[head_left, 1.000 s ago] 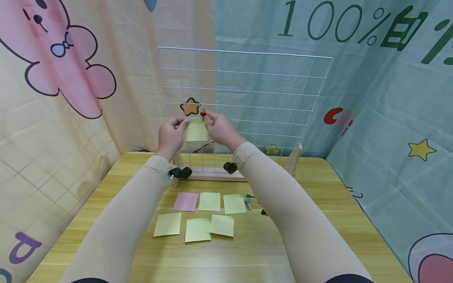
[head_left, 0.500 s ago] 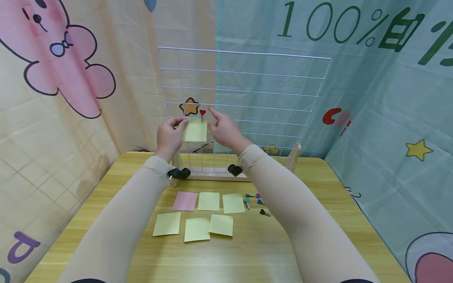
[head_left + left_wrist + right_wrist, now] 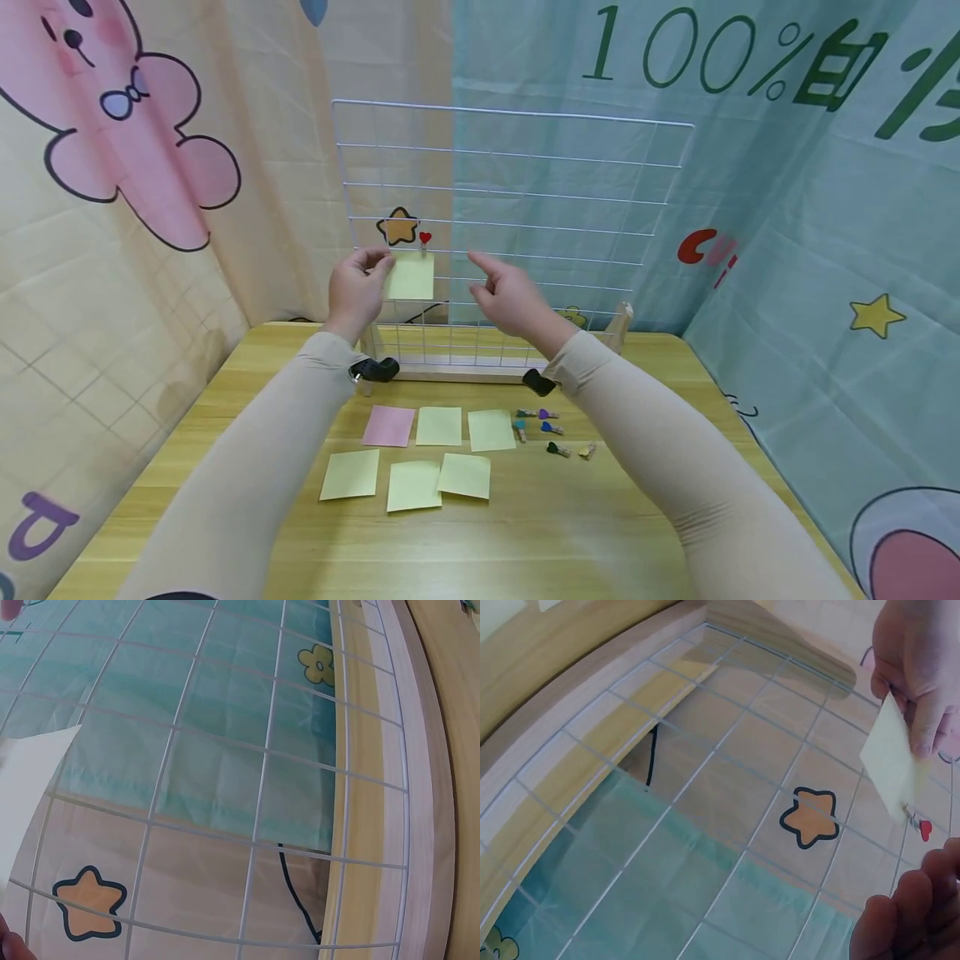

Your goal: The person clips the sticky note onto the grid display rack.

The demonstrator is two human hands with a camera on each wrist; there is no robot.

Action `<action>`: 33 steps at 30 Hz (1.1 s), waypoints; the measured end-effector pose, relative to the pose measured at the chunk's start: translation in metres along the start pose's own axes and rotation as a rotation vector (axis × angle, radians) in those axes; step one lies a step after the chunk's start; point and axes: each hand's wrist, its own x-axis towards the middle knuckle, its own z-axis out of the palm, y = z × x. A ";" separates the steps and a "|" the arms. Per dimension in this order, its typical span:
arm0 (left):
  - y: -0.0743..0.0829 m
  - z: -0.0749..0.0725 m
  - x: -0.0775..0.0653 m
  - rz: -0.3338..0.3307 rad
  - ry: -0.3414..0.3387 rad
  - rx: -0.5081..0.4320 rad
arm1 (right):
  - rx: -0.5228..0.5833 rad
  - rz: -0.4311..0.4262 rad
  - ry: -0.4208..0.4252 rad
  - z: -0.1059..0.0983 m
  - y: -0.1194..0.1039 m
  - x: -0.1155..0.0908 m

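Observation:
In the head view my left hand (image 3: 356, 293) pinches the left edge of a pale yellow sticky note (image 3: 410, 276). A small clothespin with a red heart (image 3: 425, 239) clips the note's top edge to a wire of the white grid rack (image 3: 517, 174). To the right of the note, and apart from it, my right hand (image 3: 513, 297) holds nothing, its index finger extended. In the right wrist view the thumb of the left hand (image 3: 928, 712) lies on the note (image 3: 890, 760), and the heart clothespin (image 3: 923, 827) shows at its corner.
On the table (image 3: 517, 542) lie a pink sticky note (image 3: 388, 426) and several yellow ones, including a front-left note (image 3: 349, 475). Several small clothespins, one with a blue heart (image 3: 551, 428), lie to their right. The rack's wooden base (image 3: 457, 372) stands at the back, before printed curtains.
My right hand has drawn away from the red-heart clothespin and moved right and slightly down. The clothespin stays on the note and wire. My left hand keeps its hold on the note.

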 end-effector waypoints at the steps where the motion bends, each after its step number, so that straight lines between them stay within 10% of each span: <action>1: 0.000 0.000 0.000 -0.001 0.000 -0.004 | -0.013 0.002 -0.007 -0.002 0.003 -0.005; 24: -0.005 -0.027 -0.029 0.097 -0.056 0.082 | -0.292 0.044 -0.035 -0.036 0.065 -0.069; 33: -0.015 -0.044 -0.051 0.179 -0.192 0.264 | -0.350 0.016 -0.038 -0.036 0.086 -0.082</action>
